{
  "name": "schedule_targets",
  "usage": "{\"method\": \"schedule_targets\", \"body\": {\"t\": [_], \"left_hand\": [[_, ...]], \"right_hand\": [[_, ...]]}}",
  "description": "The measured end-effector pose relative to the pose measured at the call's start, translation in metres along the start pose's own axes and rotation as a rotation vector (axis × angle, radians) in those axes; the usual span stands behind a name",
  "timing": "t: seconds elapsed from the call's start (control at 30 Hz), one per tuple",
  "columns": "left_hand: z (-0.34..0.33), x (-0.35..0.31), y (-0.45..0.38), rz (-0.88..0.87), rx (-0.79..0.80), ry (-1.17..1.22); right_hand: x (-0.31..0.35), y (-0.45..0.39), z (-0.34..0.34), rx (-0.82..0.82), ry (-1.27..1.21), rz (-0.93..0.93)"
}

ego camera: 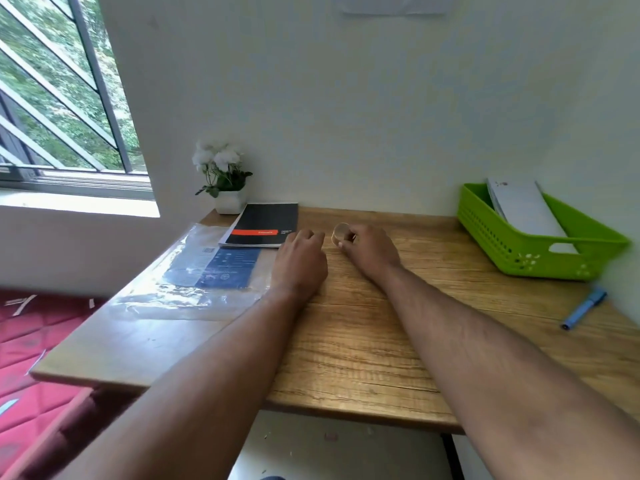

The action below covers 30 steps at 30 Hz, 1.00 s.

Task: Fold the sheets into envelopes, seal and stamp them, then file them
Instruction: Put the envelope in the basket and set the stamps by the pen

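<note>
- Two bare forearms reach in from the near edge of the wooden desk [346, 341], crossing most of its depth toward the wall.
- At the desk's middle, toward the back, the left hand [301, 261] lies knuckles up, its fingers curled loosely with nothing visibly held in them.
- Just right of it, the right hand [370, 251] pinches one small roll of tape [341, 232], held upright on its edge between thumb and fingertips, just above or on the desk top; I cannot tell which.
- On the desk's left half lies one clear plastic sleeve [194, 282] with a blue printed sheet inside; the left wrist lies at its right edge.
- Behind the sleeve, at the desk's back left, rests one black pad [263, 223] with an orange band, its near edge overlapping the sleeve's far end.
- One white pot of white flowers [223, 181] stands at the desk's back-left corner, just beside the pad.
- One green basket [519, 251] sits at the desk's back-right corner, well apart from both hands, with white envelopes [519, 206] leaning inside it; their number cannot be told.
- One blue pen [583, 308] lies near the desk's right edge, just in front of the basket.
</note>
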<state>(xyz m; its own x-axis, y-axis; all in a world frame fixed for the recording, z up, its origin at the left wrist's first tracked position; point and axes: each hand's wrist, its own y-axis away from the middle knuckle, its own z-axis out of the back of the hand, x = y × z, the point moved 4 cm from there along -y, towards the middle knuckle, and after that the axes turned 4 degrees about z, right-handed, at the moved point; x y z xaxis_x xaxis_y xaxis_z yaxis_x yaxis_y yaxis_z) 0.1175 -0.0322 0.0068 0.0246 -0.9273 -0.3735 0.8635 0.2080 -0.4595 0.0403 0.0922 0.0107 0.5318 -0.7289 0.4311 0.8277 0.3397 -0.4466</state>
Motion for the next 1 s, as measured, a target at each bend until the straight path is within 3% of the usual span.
{"method": "schedule_targets", "body": {"t": [0.27, 0.6, 0.73, 1.0], "left_hand": [[0.002, -0.024, 0.003, -0.146, 0.043, 0.003], [-0.064, -0.226, 0.042, -0.293, 0.347, 0.322], [-0.087, -0.274, 0.050, -0.275, 0.419, 0.317], [-0.111, -0.301, 0.043, -0.356, 0.505, 0.258]], "right_hand": [[-0.020, 0.057, 0.089, -0.224, -0.176, 0.012], [-0.143, 0.201, 0.220, -0.444, -0.155, -0.371], [-0.172, 0.234, 0.241, -0.413, -0.107, -0.493], [-0.187, 0.238, 0.240, -0.293, -0.045, -0.490]]}}
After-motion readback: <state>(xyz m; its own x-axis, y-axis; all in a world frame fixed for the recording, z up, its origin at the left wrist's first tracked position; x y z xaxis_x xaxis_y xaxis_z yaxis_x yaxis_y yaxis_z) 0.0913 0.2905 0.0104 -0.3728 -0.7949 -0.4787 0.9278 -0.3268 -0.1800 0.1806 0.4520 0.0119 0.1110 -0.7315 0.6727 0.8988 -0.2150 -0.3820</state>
